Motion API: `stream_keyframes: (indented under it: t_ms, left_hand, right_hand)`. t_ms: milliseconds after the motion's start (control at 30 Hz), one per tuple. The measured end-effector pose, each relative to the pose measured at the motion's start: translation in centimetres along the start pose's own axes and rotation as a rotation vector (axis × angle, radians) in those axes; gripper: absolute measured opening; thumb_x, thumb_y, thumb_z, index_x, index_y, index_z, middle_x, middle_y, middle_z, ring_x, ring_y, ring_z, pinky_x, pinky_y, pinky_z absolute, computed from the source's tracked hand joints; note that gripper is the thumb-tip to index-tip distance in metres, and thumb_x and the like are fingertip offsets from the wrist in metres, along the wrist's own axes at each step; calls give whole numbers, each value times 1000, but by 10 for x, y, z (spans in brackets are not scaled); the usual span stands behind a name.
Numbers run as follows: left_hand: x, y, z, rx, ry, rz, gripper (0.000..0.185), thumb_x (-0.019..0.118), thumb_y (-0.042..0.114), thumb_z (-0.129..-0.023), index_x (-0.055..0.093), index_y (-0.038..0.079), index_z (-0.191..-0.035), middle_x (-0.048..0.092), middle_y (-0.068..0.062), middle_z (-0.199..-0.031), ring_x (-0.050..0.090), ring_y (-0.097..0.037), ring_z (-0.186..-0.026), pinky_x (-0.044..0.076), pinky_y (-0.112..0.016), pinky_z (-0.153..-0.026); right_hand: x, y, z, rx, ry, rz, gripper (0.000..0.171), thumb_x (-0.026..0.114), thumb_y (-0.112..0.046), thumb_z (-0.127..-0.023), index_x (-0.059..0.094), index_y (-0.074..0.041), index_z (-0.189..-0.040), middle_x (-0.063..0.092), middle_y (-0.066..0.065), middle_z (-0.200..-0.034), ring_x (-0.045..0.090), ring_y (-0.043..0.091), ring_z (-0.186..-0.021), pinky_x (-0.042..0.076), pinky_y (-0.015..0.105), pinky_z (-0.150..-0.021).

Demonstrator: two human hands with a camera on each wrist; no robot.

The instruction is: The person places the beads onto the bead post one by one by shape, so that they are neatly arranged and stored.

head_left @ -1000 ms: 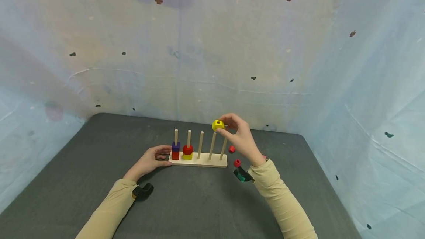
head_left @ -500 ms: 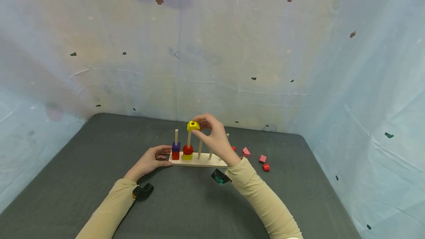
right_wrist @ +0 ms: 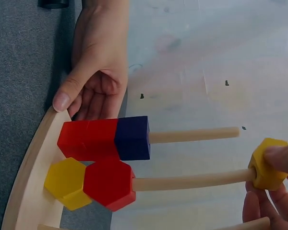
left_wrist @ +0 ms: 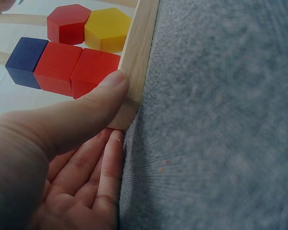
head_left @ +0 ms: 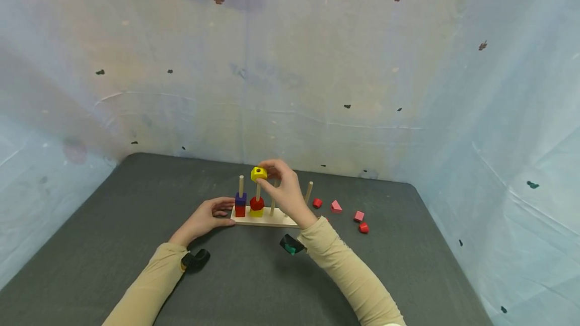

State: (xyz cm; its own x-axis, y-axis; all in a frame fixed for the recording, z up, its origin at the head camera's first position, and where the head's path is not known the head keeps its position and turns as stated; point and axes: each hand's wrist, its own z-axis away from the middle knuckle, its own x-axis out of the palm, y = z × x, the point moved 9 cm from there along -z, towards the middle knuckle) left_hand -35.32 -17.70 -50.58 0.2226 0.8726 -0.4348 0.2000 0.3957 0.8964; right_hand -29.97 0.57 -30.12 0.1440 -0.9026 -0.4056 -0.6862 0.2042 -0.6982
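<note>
Right hand (head_left: 285, 196) pinches the yellow hexagon block (head_left: 259, 173), probably light, rigid wood, by its sides; left hand (head_left: 205, 218) lies relaxed against the peg base (head_left: 267, 220).

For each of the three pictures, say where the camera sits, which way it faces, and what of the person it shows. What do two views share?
Head: looks down at the peg board; both sleeved arms show.
Left wrist: beside the left hand, thumb on the board's end.
Right wrist: faces along the pegs; right hand pinches the yellow block.
Both wrist views share the red hexagon.

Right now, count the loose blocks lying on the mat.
4, all right of the board: red block, pink wedge, pink cube, nearer red block; the arm may hide others.
</note>
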Motion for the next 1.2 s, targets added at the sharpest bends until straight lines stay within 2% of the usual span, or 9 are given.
stream_keyframes:
  t_ms: [200, 367, 533, 700, 867, 967, 1100, 1200]
  left_hand:
    - [1, 2, 1, 4, 4, -10, 66, 81, 20, -77, 52, 2, -134, 54, -17, -132, 53, -30, -119, 47, -43, -95]
    - [0, 5, 2, 14, 8, -26, 64, 79, 16, -79, 51, 0, -134, 53, -19, -133, 53, -32, -119, 47, -44, -95]
    - [2, 6, 1, 29, 1, -12, 63, 77, 8, -80, 48, -5, -135, 51, -24, -133, 51, -37, -120, 45, -49, -96]
    - [2, 5, 2, 23, 0, -7, 63, 78, 10, -80, 49, -3, -135, 51, -22, -134, 51, -36, -120, 45, -48, -96]
    - [1, 5, 2, 17, 7, -11, 65, 80, 19, -78, 51, 2, -135, 53, -17, -133, 52, -31, -120, 47, -44, -95]
    - [1, 3, 1, 14, 5, -6, 68, 81, 23, -77, 52, 3, -134, 54, -16, -133, 53, -30, -119, 47, -44, -95]
    - [2, 0, 1, 8, -2, 8, 69, 82, 24, -76, 52, 4, -134, 54, -15, -133, 53, -30, -120, 47, -44, -96]
    - [2, 0, 1, 13, -2, 13, 69, 82, 25, -76, 52, 4, -134, 54, -15, -133, 52, -30, -120, 47, -43, -96]
  right_hand:
    - [3, 8, 3, 28, 30, 28, 31, 66, 7, -86, 55, 7, -115, 58, 22, -109, 60, 35, -94, 53, 47, -80]
    - [6, 18, 7, 109, 63, 0, 32, 65, 6, -87, 53, 5, -116, 58, 23, -109, 58, 36, -92, 51, 47, -81]
    - [10, 27, 14, 200, 77, -51, 30, 64, 6, -88, 52, 8, -116, 57, 25, -111, 55, 41, -93, 48, 53, -84]
    - [15, 36, 22, 231, 73, -65, 30, 64, 5, -88, 52, 10, -115, 56, 25, -110, 55, 41, -94, 47, 54, -86]
    - [18, 46, 26, 244, 89, -104, 34, 64, 6, -87, 47, 8, -116, 53, 24, -111, 55, 37, -96, 46, 52, -87]
    - [21, 57, 29, 295, 100, -140, 38, 66, 6, -85, 46, 7, -117, 52, 23, -110, 56, 36, -98, 47, 51, -88]
    - [28, 85, 34, 331, 111, -141, 40, 69, 1, -85, 47, 2, -118, 55, 11, -108, 57, 23, -97, 49, 40, -88]
    - [32, 98, 37, 340, 109, -125, 39, 70, -2, -85, 49, -2, -117, 55, 7, -108, 57, 20, -98, 50, 37, -87]
